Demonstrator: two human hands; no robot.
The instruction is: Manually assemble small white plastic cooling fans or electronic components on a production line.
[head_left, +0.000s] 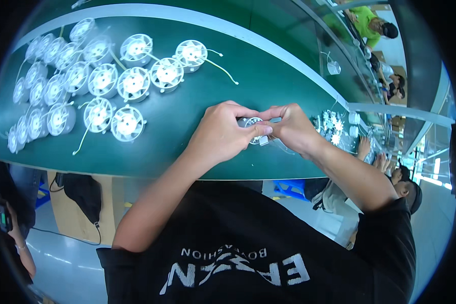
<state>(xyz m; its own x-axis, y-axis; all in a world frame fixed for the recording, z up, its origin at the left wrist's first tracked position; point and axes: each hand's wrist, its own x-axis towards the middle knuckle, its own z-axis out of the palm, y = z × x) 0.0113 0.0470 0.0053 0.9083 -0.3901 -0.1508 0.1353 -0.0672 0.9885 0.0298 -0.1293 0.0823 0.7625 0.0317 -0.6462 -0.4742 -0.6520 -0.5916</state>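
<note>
Over the green worktop (175,116), both my hands are closed around one white round fan housing (249,122). My left hand (222,129) grips its left side, with the thumb stretched across its face. From the other side my right hand (295,130) pinches at its right edge, thumb and fingertips meeting my left hand's. A small white connector (263,141) and thin wires show just below the thumbs. Fingers cover most of the housing, so what the fingertips press on is hidden.
Several similar white fan housings (103,80) with trailing cables stand at the left. Right of my hands lies a pile of small white parts (333,126). A pale raised rail (207,21) bounds the table's far side. Other people, one in a green shirt (364,24), are at the right.
</note>
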